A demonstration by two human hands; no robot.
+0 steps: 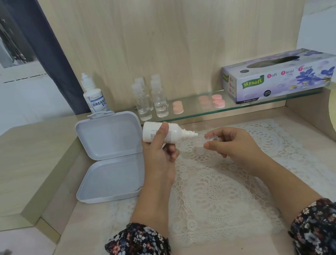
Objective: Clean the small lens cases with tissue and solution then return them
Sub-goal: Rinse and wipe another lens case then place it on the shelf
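My left hand (162,152) grips a small white solution bottle (164,133), tipped on its side with the nozzle pointing right. The nozzle tip sits just beside a small clear lens case cup (212,138) that my right hand (230,144) pinches between thumb and fingers above the lace mat (217,186). A small white cap (199,150) lies on the mat just below the two hands. Pink and peach lens case lids (218,100) lie on the glass shelf (269,100) behind.
An open white plastic box (110,159) stands left of the mat. On the shelf are a larger Dream Eye bottle (95,97), several small clear bottles (151,99) and a Mysoft tissue box (278,74). Drawers sit at the lower left.
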